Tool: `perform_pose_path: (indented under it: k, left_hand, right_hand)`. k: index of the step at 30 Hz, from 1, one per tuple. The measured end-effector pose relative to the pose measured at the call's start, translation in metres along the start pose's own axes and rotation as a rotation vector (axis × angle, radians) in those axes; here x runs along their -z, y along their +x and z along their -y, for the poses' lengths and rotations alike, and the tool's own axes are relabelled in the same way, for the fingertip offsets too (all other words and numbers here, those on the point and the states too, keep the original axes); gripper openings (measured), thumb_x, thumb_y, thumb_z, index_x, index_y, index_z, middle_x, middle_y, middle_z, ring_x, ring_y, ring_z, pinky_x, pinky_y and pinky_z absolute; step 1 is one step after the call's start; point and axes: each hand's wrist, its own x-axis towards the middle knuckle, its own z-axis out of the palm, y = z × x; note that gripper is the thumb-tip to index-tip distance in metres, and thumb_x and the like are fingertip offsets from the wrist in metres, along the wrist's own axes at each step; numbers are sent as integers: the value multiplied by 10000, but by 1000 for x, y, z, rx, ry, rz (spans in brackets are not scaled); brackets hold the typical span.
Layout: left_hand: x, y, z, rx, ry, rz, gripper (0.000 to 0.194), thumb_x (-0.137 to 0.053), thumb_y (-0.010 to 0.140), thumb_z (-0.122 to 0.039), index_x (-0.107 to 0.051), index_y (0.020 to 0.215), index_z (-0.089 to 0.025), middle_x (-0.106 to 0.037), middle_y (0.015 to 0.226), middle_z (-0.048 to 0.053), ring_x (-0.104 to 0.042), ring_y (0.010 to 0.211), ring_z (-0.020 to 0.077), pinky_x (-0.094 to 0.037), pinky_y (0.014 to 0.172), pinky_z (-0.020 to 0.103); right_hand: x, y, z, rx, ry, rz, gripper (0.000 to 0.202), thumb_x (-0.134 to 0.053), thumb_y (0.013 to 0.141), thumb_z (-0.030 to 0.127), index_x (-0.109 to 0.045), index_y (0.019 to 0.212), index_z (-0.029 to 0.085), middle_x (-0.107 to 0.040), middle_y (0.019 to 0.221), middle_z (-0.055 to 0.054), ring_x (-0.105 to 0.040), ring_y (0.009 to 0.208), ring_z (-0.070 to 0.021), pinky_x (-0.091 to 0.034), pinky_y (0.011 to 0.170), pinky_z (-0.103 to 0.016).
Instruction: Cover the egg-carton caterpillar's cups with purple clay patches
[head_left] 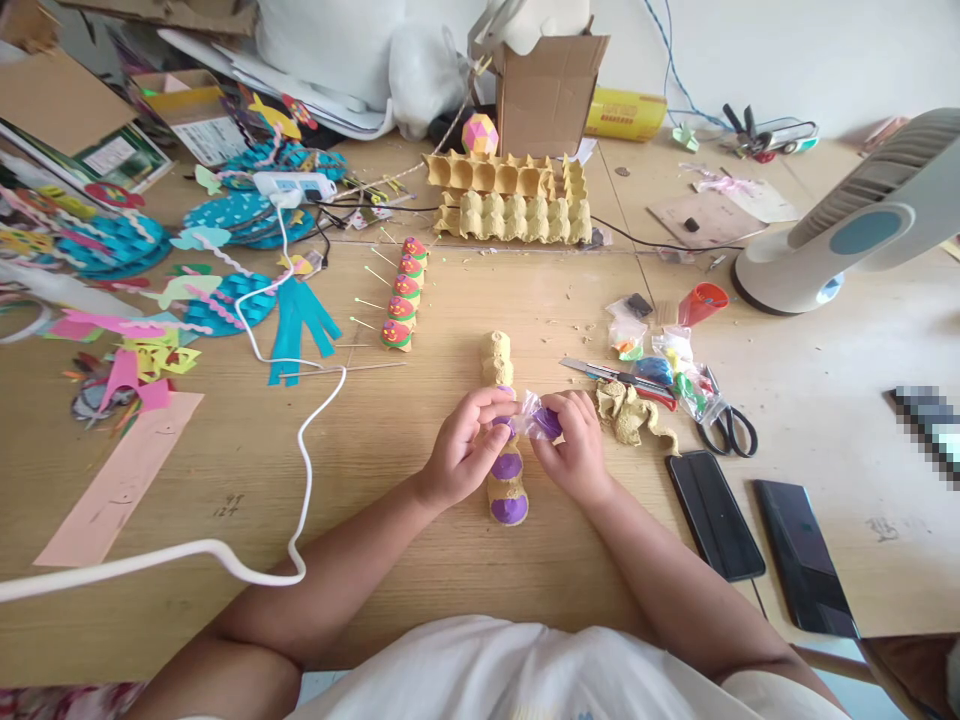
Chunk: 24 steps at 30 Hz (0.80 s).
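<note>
My right hand (576,448) pinches a small clear plastic bag of purple clay (549,424). The curled fingers of my left hand (466,440) close at the bag's other end, above the strip. Beneath both hands lies a narrow egg-carton strip (517,490), pointing away from me. Purple clay covers its nearer bumps, while the far bump is bare tan cardboard. My fingers hide part of its middle.
A finished-looking red and green caterpillar strip (405,292) with pins stands further back. To the right are a utility knife (637,380), torn carton scraps (628,412), scissors (727,428), two phones (716,515) and a fan (847,230). A white cable (304,480) crosses the left side.
</note>
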Motion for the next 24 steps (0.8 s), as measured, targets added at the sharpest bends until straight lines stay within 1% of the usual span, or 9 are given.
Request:
perform_pose_path:
  k: [3, 5, 6, 9, 12, 14, 17, 21, 24]
  left_hand:
    - [1, 1, 0, 28, -20, -9, 320, -582, 1035, -307, -545, 1348, -253, -752, 1216, 120, -732, 1141, 221, -579, 890, 322]
    - [3, 3, 1, 15, -32, -78, 283, -572, 1041, -323, -559, 1313, -248, -771, 1165, 112, -744, 1086, 215, -578, 888, 341]
    - [3, 5, 2, 5, -32, -134, 256, -566, 1044, -331, -570, 1285, -247, -780, 1126, 103, -747, 1056, 210, -575, 890, 350]
    - [7, 10, 6, 4, -5, -341, 187, -572, 1041, -352, -613, 1188, -243, -782, 1015, 64, -734, 985, 186, -563, 903, 355]
    - [11, 15, 11, 40, 19, -445, 172, -604, 1023, -374, -642, 1118, -236, -760, 975, 47, -711, 951, 174, -555, 896, 343]
    - [13, 15, 15, 59, 22, -460, 174, -617, 1015, -382, -645, 1103, -235, -751, 967, 42, -703, 942, 168, -550, 888, 333]
    - [14, 15, 18, 84, 33, -459, 196, -643, 997, -398, -641, 1104, -233, -747, 981, 45, -696, 947, 170, -543, 888, 331]
    - [14, 16, 20, 115, 55, -459, 242, -663, 979, -428, -633, 1111, -228, -744, 1000, 54, -693, 974, 180, -540, 899, 344]
    - [15, 17, 21, 135, 57, -449, 257, -673, 968, -438, -627, 1110, -229, -741, 996, 50, -692, 983, 182, -541, 897, 341]
  right_hand:
    - [4, 2, 4, 7, 66, 75, 327, -621, 911, 350, -551, 1197, 207, -630, 948, -77, -567, 862, -268, -440, 808, -444]
    - [6, 3, 6, -5, 142, 101, 421, -600, 928, 473, -554, 1240, 195, -617, 959, -83, -555, 869, -273, -442, 816, -456]
    - [6, 4, 6, -32, 172, 92, 411, -576, 947, 496, -567, 1230, 197, -608, 941, -77, -547, 861, -268, -442, 812, -452]
    - [7, 7, 0, -184, 218, -7, 210, -568, 990, 412, -617, 1070, 223, -580, 854, -43, -532, 831, -241, -446, 798, -419]
    - [8, 12, -13, -293, 255, -108, 97, -624, 951, 321, -597, 917, 234, -614, 887, -44, -560, 854, -229, -462, 784, -389]
    - [9, 13, -22, -314, 210, -122, 90, -628, 925, 284, -593, 858, 234, -622, 868, -41, -572, 849, -230, -460, 782, -386]
    - [11, 13, -31, -286, 10, -111, 141, -638, 903, 270, -581, 779, 236, -625, 820, -39, -567, 835, -240, -446, 801, -399]
    - [13, 13, -34, -281, -216, -34, 277, -610, 920, 241, -511, 661, 238, -635, 778, -47, -543, 795, -241, -413, 785, -407]
    - [14, 13, -35, -282, -287, 18, 357, -584, 962, 273, -490, 620, 235, -647, 770, -55, -538, 793, -239, -394, 778, -406]
